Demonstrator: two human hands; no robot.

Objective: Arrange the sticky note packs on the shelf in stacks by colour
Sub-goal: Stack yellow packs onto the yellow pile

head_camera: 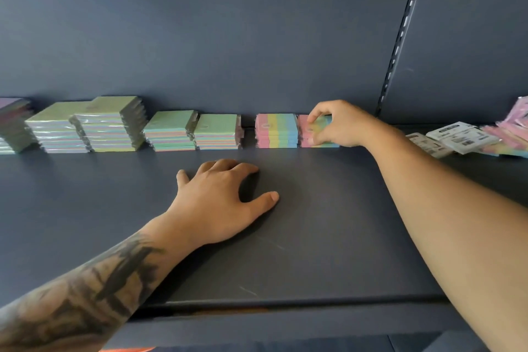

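Head view shows your right hand (334, 126) pinching the striped pack (317, 130) beside the striped stack (276, 131). Your left hand (220, 200) rests fingers loosely bent on the shelf (314, 251). Packs look light, stiff, wrapper-slick: grip the edges.

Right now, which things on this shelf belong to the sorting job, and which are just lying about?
In the job:
right hand gripping the rainbow-striped stack
second rainbow stack
green-topped stacks
unsorted pink packs, far right

Lying about:
left hand, resting flat on the shelf
white labelled packets
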